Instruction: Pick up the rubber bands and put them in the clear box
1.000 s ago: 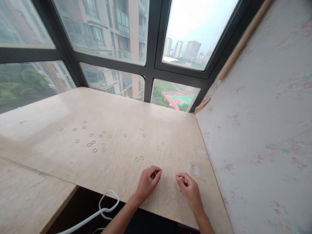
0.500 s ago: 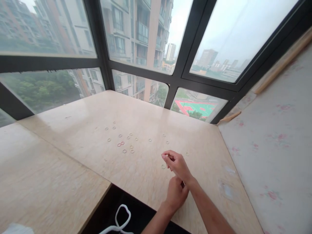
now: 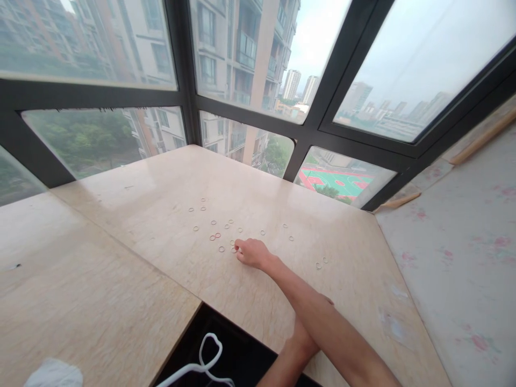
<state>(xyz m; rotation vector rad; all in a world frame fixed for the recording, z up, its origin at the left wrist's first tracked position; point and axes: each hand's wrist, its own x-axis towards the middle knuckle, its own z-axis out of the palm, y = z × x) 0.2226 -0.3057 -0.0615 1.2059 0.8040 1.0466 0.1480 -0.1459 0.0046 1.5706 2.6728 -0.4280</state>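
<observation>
My right hand (image 3: 253, 252) reaches left over the table, its thumb and fingers pinched together at a small thin ring (image 3: 234, 250) that resembles a rubber band. The fingertips cover part of that ring. Right beside it lies a yellowish ring (image 3: 232, 243), and two red rings (image 3: 215, 236) touch each other a little to the left. My right forearm crosses over my left arm (image 3: 300, 344). Most of my left hand (image 3: 327, 300) is hidden behind that forearm, with only a small part showing past it, so its fingers cannot be made out.
Several more thin rings lie scattered, including a pair (image 3: 321, 263) on the right. A dark opening (image 3: 237, 333) with a white cable (image 3: 209, 355) cuts into the front edge. White crumpled plastic (image 3: 54, 373) sits bottom left; windows and a papered wall (image 3: 455, 279) enclose the table.
My right hand has moved left to the ring cluster. My left hand has shifted right, behind the right forearm. Two rings now show at the right, where one showed before. The view has turned slightly left.
</observation>
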